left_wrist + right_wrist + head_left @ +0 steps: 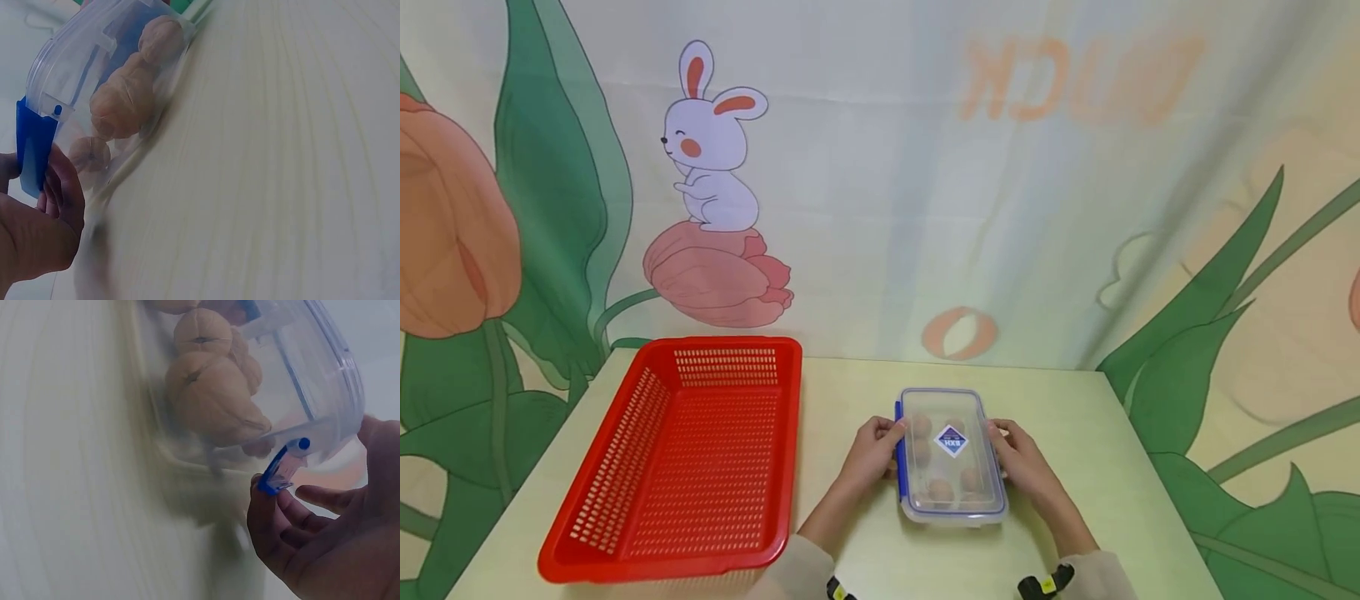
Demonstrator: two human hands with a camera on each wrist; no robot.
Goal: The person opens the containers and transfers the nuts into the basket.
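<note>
A clear plastic food container (955, 492) with a blue-edged lid lies on the table between the two hands. Several brown walnuts (206, 394) show through its walls. My left hand (874, 450) grips its left side, thumb on top, with fingers curled at the blue latch (34, 144) in the left wrist view. On the opposite side, my right hand (1026, 458) has its thumb at the lid's edge. Its fingertips hold the right latch (278, 472), which tilts outward from the wall. A diamond-shaped blue and white label (951, 440) is on the lid.
To the left of the container stands a red perforated plastic basket (790, 467). The pale wood-grain table (1075, 417) meets a printed curtain (880, 208) at the back, with tulips and a rabbit on it.
</note>
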